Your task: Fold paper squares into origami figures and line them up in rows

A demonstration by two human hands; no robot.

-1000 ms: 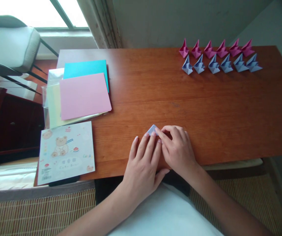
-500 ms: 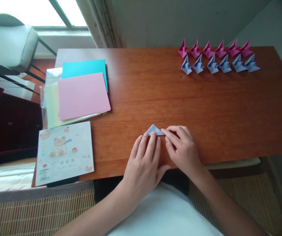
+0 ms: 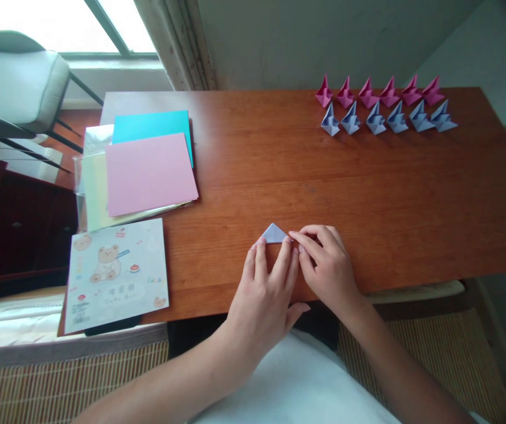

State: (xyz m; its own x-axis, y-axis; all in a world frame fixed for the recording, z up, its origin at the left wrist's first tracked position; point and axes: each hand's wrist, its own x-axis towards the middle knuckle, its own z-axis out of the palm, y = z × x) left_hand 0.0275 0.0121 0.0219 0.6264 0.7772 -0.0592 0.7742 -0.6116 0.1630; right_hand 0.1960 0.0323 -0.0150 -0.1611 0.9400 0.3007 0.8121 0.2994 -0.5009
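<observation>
Well, far to the left of the small pale-blue folded-paper triangle [image 3: 273,234], and a little nearer the camera than it, lies a bear-printed white square paper sheet [image 3: 118,282]. Also left of the triangle, but farther from the camera, a flat pink rectangular paper sheet [image 3: 150,176] overlaps a turquoise sheet [image 3: 151,127] and a pale yellow sheet [image 3: 96,197]. The triangle itself lies on the reddish-brown wooden table [image 3: 248,159], its peak pointing away from the camera and its long base facing it.

To press well, keep the triangle flat, pin it with one hand while the other runs along the crease to the tip, and bear down evenly; a piece so small would likely twist if pushed from one side.

The left hand [image 3: 262,294], at the triangle's base, is spread wide and grasps nothing: it presses from above, fingertips on the base towards both ends, thumb stretched out clear of it. The right hand [image 3: 330,259], just right of the triangle, is loosely curled, its index fingertip at the right-hand corner; whether finger and thumb pinch that corner I cannot tell, as it is tiny and partly covered.

Beyond the triangle and to its right, six pink folded-paper figures [image 3: 368,96] stand in a row behind six pale-blue paper figures [image 3: 375,123].
</observation>
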